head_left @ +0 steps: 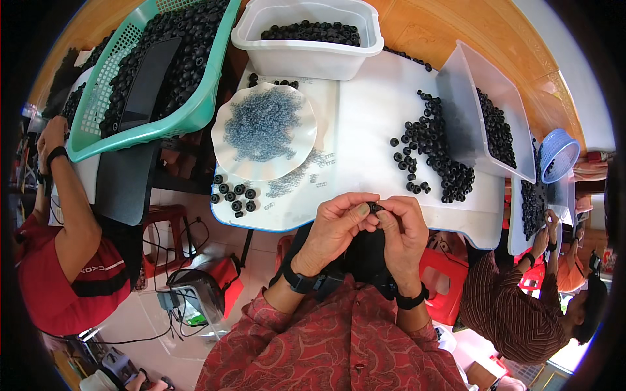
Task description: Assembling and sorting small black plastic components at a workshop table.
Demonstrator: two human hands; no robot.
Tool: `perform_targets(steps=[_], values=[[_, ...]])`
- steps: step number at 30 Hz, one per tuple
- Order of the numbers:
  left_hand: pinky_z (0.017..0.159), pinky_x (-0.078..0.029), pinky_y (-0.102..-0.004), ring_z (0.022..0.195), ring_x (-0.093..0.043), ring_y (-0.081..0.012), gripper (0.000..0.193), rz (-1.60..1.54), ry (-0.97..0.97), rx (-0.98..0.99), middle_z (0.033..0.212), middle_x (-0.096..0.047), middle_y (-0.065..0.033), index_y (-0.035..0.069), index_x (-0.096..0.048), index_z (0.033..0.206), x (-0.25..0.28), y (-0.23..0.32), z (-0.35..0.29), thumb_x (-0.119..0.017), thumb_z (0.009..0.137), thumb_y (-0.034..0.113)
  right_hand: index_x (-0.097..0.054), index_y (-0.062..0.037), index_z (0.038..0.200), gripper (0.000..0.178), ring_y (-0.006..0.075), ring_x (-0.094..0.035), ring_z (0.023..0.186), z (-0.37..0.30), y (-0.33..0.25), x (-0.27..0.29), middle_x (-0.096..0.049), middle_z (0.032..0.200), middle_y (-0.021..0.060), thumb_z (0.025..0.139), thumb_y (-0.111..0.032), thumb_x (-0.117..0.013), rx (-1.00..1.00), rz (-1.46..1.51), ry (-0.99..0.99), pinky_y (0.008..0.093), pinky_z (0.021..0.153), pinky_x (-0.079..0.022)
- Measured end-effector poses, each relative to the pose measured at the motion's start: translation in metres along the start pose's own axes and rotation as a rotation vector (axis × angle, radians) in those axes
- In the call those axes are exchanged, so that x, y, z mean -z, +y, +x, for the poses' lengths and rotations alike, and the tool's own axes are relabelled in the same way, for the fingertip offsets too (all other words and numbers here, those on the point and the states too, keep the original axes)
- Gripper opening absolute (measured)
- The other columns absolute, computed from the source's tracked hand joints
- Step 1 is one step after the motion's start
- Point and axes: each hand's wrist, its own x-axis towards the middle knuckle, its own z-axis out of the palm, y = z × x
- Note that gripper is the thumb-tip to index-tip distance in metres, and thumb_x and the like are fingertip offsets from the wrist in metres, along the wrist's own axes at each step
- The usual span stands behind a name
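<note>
Both my hands meet in front of my chest, just off the table's near edge. My left hand (342, 225) pinches a small black round part (374, 207) between thumb and fingers. From the other side, the fingertips of my right hand (402, 231) close on the same part. Fingers cover most of it. Ahead to the left, a white scalloped plate (225, 140) holds a heap of small clear-grey pieces, and more of these lie loose beside it. A small group of black round parts (236, 197) sits left of my hands. A larger pile of them (433, 143) spreads to the right.
A white tub (306, 58) and a clear bin (456, 111), both with black parts, stand on the white table (385, 189). At the left a green basket (140, 146) is heaped with them. People work at both sides. Red stools (443, 280) and cables are below.
</note>
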Motion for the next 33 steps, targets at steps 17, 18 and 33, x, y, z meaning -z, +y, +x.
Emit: perform_targets(steps=[17, 18, 33], values=[[0.076, -0.056, -0.0243, 0.080, -0.066, -0.0131, 0.022, 0.162, 0.067, -0.102, 0.094, -0.069, -0.0099, -0.004, -0.064, 0.118, -0.0040, 0.0006, -0.0020, -0.059, 0.097, 0.002, -0.064, 0.0001, 0.100, 0.015, 0.0210, -0.065, 0.079, 0.0019, -0.0071, -0.0001, -0.062, 0.096, 0.0122, 0.087, 0.005, -0.067, 0.177, -0.269, 0.017, 0.0288, 0.068, -0.053], [0.076, -0.056, -0.0242, 0.080, -0.066, -0.0132, 0.022, 0.172, 0.056, -0.104, 0.094, -0.069, -0.0099, -0.004, -0.064, 0.118, -0.0038, 0.0011, -0.0018, -0.059, 0.097, 0.002, -0.064, 0.0003, 0.100, 0.015, 0.0207, -0.066, 0.079, 0.0007, -0.0050, -0.0001, -0.062, 0.096, 0.0122, 0.087, 0.005, -0.067, 0.166, -0.254, 0.018, 0.0286, 0.068, -0.053], [0.071, -0.054, -0.0235, 0.076, -0.064, -0.0115, 0.021, 0.219, 0.080, -0.148, 0.091, -0.069, -0.0079, -0.004, -0.066, 0.116, -0.0028, -0.0004, -0.0018, -0.060, 0.097, 0.003, -0.066, 0.0012, 0.102, 0.015, 0.0199, -0.066, 0.079, 0.0016, -0.0020, -0.0036, -0.062, 0.097, 0.0122, 0.087, 0.005, -0.068, 0.203, -0.243, -0.004, 0.0282, 0.067, -0.053]])
